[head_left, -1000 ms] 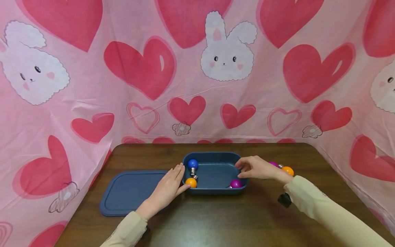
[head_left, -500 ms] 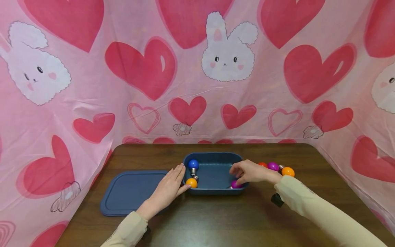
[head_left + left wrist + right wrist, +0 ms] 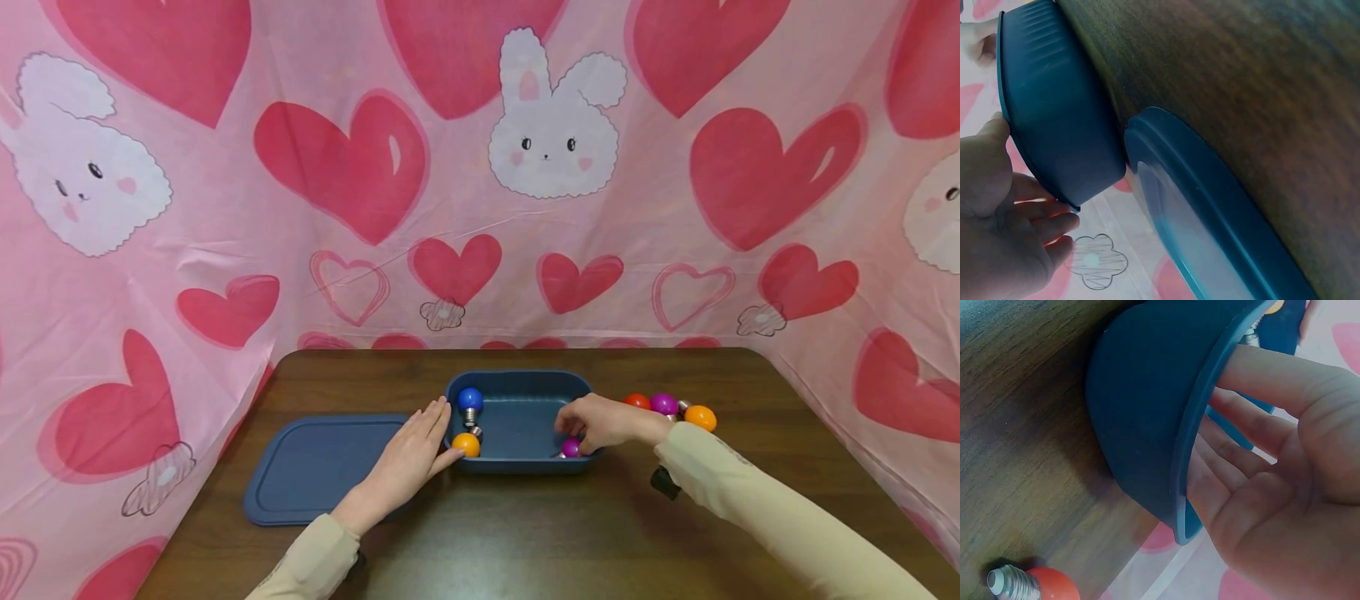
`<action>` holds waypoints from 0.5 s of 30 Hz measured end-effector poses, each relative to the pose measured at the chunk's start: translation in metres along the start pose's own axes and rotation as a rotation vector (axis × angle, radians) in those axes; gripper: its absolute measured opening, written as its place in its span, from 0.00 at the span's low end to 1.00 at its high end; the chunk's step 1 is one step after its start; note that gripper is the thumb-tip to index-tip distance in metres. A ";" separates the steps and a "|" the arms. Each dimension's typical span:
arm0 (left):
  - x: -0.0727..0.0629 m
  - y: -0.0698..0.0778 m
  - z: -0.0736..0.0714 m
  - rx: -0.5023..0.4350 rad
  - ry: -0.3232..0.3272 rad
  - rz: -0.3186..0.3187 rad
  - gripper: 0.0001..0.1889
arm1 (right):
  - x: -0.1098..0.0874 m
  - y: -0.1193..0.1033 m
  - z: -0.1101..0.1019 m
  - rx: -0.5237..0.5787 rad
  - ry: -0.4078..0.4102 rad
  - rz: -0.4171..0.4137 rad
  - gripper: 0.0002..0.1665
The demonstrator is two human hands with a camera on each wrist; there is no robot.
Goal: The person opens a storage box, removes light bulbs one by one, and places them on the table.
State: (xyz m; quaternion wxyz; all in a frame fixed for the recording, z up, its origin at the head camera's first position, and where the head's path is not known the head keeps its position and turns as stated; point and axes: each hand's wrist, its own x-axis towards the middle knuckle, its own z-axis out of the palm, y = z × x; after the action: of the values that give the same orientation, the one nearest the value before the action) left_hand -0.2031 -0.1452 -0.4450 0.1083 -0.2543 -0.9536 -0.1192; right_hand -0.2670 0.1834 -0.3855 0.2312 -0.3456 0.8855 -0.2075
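A dark blue open box (image 3: 517,467) stands on the table with light bulbs inside. At its left end lie a blue bulb (image 3: 470,400) and an orange bulb (image 3: 467,444); in the front right corner is a purple bulb (image 3: 571,447). My left hand (image 3: 408,446) rests along the box's left rim, fingers straight, thumb at the front edge. Over the right rim reaches my right hand (image 3: 600,421), its thumb right at the purple bulb. In the right wrist view the box wall hides those fingertips, so I cannot tell whether they pinch the bulb.
Left of the box lies a flat dark blue lid (image 3: 322,467), partly under my left forearm. Right of the right hand sit a red bulb (image 3: 637,401), another purple bulb (image 3: 663,404) and another orange bulb (image 3: 701,417). A pink heart-patterned cloth (image 3: 480,208) surrounds the table.
My right hand has moved left and down, deeper into the box toward the purple bulb, uncovering the red bulb behind it. That purple bulb has shifted slightly left. My left hand stays put.
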 end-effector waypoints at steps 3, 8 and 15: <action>0.000 0.000 0.000 0.003 0.002 0.003 0.37 | 0.002 0.000 0.001 -0.026 -0.007 -0.006 0.20; 0.000 0.000 0.000 0.013 0.005 0.008 0.37 | 0.005 0.001 0.002 -0.048 -0.021 0.018 0.20; -0.001 0.000 0.000 0.001 -0.001 -0.001 0.37 | 0.008 0.001 0.003 -0.094 -0.035 0.010 0.17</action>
State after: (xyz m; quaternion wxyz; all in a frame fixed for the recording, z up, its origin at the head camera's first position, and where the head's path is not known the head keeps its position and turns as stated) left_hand -0.2026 -0.1453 -0.4451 0.1077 -0.2539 -0.9539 -0.1187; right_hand -0.2713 0.1782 -0.3904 0.2312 -0.3554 0.8917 -0.1582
